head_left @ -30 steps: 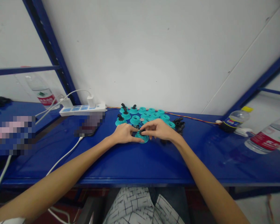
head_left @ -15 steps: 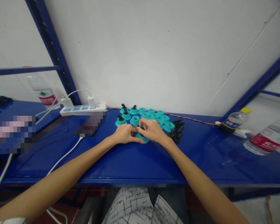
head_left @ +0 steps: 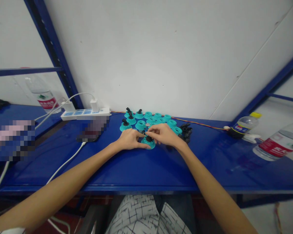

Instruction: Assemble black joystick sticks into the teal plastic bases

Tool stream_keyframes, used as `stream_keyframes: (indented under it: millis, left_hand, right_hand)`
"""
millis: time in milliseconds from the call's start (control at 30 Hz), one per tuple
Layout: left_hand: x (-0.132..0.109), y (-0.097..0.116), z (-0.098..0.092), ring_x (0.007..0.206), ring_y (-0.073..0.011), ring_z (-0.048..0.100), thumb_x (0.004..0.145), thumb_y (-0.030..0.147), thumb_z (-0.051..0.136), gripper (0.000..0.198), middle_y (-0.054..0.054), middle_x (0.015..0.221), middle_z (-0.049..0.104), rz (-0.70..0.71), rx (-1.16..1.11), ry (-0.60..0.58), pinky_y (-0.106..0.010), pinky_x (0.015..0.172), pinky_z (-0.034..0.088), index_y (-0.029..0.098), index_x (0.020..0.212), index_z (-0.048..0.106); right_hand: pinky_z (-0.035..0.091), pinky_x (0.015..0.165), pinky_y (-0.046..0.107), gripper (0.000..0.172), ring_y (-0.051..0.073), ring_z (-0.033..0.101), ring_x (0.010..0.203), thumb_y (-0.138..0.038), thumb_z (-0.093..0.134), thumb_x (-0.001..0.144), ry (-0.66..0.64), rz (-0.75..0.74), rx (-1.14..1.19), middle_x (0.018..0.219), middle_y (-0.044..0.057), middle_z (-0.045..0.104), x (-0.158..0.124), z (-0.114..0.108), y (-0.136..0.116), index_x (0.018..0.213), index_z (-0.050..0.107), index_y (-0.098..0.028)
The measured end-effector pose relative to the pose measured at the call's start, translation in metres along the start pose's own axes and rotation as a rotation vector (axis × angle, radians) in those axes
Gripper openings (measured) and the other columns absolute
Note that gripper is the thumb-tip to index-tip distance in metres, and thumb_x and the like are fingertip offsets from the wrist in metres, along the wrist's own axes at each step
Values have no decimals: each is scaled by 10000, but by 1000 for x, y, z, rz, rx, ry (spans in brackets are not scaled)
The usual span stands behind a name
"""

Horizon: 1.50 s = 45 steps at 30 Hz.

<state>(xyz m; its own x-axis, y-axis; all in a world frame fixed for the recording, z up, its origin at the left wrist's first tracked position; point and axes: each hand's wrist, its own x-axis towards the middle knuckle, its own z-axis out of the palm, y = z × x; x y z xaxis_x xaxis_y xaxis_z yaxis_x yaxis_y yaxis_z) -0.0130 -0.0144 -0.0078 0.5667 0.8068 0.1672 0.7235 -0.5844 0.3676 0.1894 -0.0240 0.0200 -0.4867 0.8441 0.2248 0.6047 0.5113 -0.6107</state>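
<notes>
A teal flanged ring (head_left: 148,145) rests on the blue table in front of me, with a black plastic piece (head_left: 148,139) seated in its middle. My left hand (head_left: 130,139) grips the ring from the left, thumb along its near edge. Over its top, my right hand (head_left: 164,134) is closed in a pinch at the upper end of the black piece; the fingertips partly cover it. Behind my hands sit several more teal rings (head_left: 171,123). To their left, teal rings with black pieces (head_left: 125,123) sticking up stand together.
Right of the rings lies a pile of black pieces (head_left: 186,131). A white power strip (head_left: 86,113) and a blurred phone-like device (head_left: 94,128) with a cable are at left. A cola bottle (head_left: 244,126) and a water bottle (head_left: 274,144) stand at right.
My right hand has shifted slightly right and its fingers have changed position, showing more of the black piece in the ring. My left hand stays on the ring.
</notes>
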Motion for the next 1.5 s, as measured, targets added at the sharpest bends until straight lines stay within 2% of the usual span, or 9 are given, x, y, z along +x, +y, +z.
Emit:
stream_keyframes:
  millis: [133, 300, 533, 667, 733, 833, 1000, 1267, 1500]
  left_hand:
    - [0, 0, 1, 510, -129, 486, 663, 823, 578, 659, 10, 514, 563, 14, -2, 11, -245, 526, 197, 218, 847, 767]
    - [0, -1, 2, 503, -129, 481, 656, 830, 576, 680, 13, 505, 551, 15, -9, 27, -246, 525, 202, 235, 912, 781]
    - [-1, 0, 1, 482, -121, 440, 654, 838, 568, 705, 31, 453, 453, 5, 11, 17, -247, 519, 195, 226, 929, 784]
    - [-1, -1, 2, 515, -126, 475, 663, 831, 567, 687, 15, 499, 526, 17, -5, 31, -244, 531, 207, 206, 856, 777]
    - [0, -2, 2, 518, -127, 478, 665, 829, 568, 682, 13, 502, 534, 17, -11, 29, -244, 535, 208, 211, 862, 779]
    - [0, -2, 2, 516, -132, 485, 665, 824, 574, 682, 17, 503, 539, 21, -16, 18, -246, 538, 207, 246, 960, 782]
    - [-1, 0, 2, 515, -137, 489, 664, 835, 562, 688, 16, 495, 526, 24, -5, 22, -250, 535, 203, 259, 968, 783]
    - [2, -1, 5, 513, -126, 467, 666, 829, 564, 679, 14, 484, 517, -1, -21, 29, -245, 527, 198, 211, 846, 779]
    - [4, -3, 4, 485, -107, 439, 660, 803, 596, 639, 32, 461, 464, 21, -42, 18, -237, 506, 189, 186, 730, 748]
  right_hand:
    - [313, 557, 236, 286, 120, 546, 563, -374, 620, 881, 69, -57, -236, 636, 34, 669, -1, -3, -1, 720, 692, -150]
    - [219, 542, 261, 433, 106, 426, 517, -470, 570, 903, 100, -56, -425, 562, 20, 588, -3, 3, -2, 604, 616, -159]
    - [192, 525, 277, 622, 81, 323, 463, -587, 488, 915, 55, -35, -384, 448, -14, 433, -3, 4, -3, 464, 505, -159]
    - [291, 525, 237, 446, 89, 439, 516, -525, 597, 857, 111, -6, -143, 553, -9, 552, -5, -8, 3, 618, 629, -150]
    - [347, 521, 222, 303, 92, 491, 522, -447, 639, 833, 38, 8, 14, 640, -5, 613, -7, -14, 5, 830, 710, -152]
    - [379, 478, 214, 297, 84, 502, 466, -374, 658, 809, -149, 40, 178, 675, -4, 640, -9, -17, 4, 1005, 734, -164]
    - [401, 465, 225, 316, 108, 542, 456, -386, 694, 784, -207, 50, 241, 587, -7, 629, -8, -15, 4, 990, 758, -154]
    - [389, 484, 230, 277, 97, 531, 414, -418, 717, 786, -55, 13, 146, 588, -11, 633, -5, 0, 4, 876, 732, -157]
    - [336, 573, 229, 192, 116, 542, 573, -350, 682, 827, 25, -93, -91, 638, -1, 627, -4, 3, -7, 798, 686, -160]
